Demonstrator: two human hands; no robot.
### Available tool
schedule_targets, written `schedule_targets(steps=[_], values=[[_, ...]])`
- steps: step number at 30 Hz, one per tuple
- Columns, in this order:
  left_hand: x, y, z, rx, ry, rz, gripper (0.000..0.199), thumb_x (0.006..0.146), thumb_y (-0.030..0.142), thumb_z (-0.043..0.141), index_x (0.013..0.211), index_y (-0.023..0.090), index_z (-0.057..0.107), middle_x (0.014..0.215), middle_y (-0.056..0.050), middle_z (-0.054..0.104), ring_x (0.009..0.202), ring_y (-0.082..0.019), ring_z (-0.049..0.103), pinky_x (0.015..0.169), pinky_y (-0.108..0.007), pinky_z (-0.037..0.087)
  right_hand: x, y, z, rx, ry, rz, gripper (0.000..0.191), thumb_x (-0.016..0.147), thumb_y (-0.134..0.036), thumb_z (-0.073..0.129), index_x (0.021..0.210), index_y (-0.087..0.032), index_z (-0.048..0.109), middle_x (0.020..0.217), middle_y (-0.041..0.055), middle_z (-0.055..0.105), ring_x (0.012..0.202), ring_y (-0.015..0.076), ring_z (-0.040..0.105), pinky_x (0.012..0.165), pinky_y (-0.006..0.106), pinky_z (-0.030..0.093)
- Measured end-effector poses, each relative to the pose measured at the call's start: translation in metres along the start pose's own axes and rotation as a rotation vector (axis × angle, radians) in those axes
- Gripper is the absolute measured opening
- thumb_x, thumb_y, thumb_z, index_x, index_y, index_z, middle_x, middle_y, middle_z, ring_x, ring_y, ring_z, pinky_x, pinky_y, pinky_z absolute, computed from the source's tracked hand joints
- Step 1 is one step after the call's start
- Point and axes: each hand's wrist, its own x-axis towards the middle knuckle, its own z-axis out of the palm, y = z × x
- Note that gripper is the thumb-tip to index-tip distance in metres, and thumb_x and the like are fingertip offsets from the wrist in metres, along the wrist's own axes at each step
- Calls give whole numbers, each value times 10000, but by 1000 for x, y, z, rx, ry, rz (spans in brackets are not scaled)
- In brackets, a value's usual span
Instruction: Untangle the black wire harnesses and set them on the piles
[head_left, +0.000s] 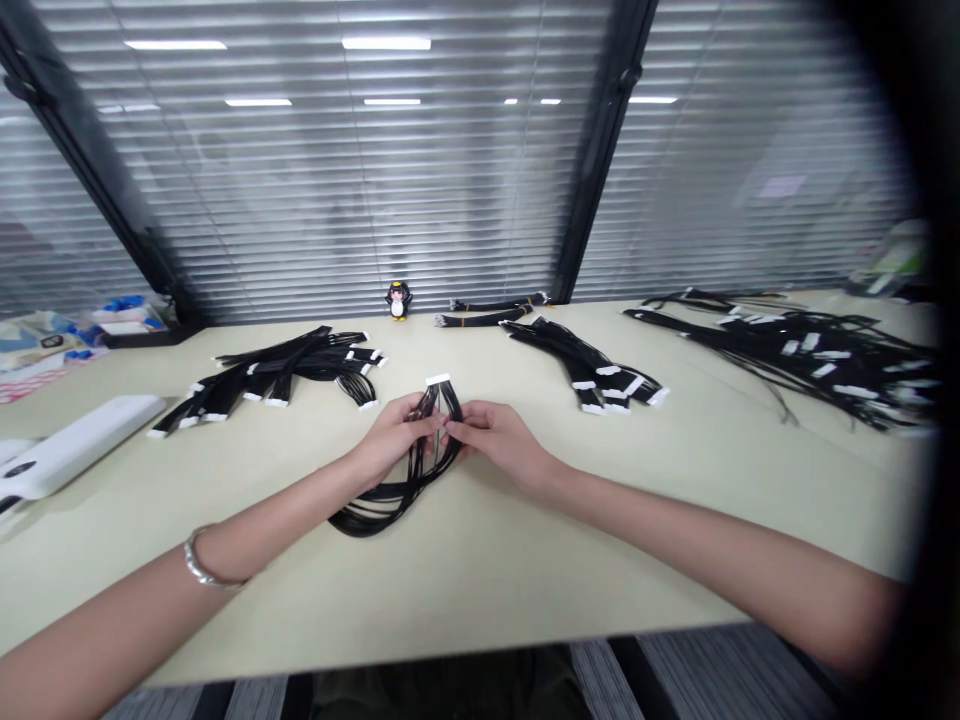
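Note:
A bundle of thin black wires [375, 507] with a white connector [438, 380] at its top lies looped near the middle of the table. My left hand [399, 432] is closed on the left side of the bundle, thumb toward the centre. From the right, my right hand [496, 438] pinches wires just below the connector. Both thumbs nearly meet, and the connector points away from me. Small details between the fingertips are hidden.
Black cables with white connectors lie in piles at the left [281, 368], right of centre [577, 352] and far right [810, 350]. Two tied bundles [480, 318] and a penguin figurine [399, 301] stand near the window blinds. A white device [86, 445] lies at left.

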Motion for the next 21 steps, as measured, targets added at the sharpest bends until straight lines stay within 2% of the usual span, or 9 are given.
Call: schedule_targets(steps=[5, 7, 10, 12, 17, 21], values=[[1, -3, -1, -76, 91, 28, 254, 753, 359, 565, 838, 126, 507, 744, -26, 565, 654, -72, 550, 647, -211, 448, 2, 0, 0, -14, 14, 12, 278, 796, -394, 550, 893, -135, 579, 893, 81, 634, 801, 154, 596, 726, 290, 470], [1, -3, -1, -141, 99, 28, 250, 746, 327, 576, 908, 161, 482, 780, -8, 553, 611, -60, 542, 583, -199, 436, 2, 0, 0, -29, 1, 14, 279, 801, -392, 540, 908, -137, 580, 898, 77, 633, 797, 151, 591, 716, 282, 467], [1, -2, -1, -208, 76, 1, 281, 726, 303, 597, 945, 196, 457, 773, 25, 510, 463, 2, 415, 418, -137, 290, 2, 0, -1, -85, 3, 13, 275, 809, -384, 526, 924, -140, 581, 888, 71, 629, 793, 156, 587, 709, 285, 465], [0, 0, 0, -199, 76, -10, 296, 708, 316, 620, 926, 186, 468, 753, 34, 488, 432, 30, 339, 386, -120, 214, 2, 1, -1, -113, 12, 13, 263, 808, -370, 527, 929, -142, 580, 872, 65, 625, 780, 155, 584, 701, 286, 466], [0, 3, 3, -100, 120, 12, 388, 648, 333, 679, 954, 172, 502, 870, 2, 536, 487, 28, 379, 377, -115, 225, 2, 2, -2, -117, 7, 23, 251, 802, -353, 538, 922, -137, 582, 861, 65, 626, 761, 149, 581, 687, 277, 461], [0, 1, 1, -91, 157, 20, 420, 641, 337, 682, 980, 173, 497, 843, 0, 549, 498, 13, 405, 387, -121, 257, 2, 0, -1, -77, 13, 35, 247, 795, -348, 550, 894, -124, 584, 852, 73, 623, 772, 150, 583, 693, 273, 460]])
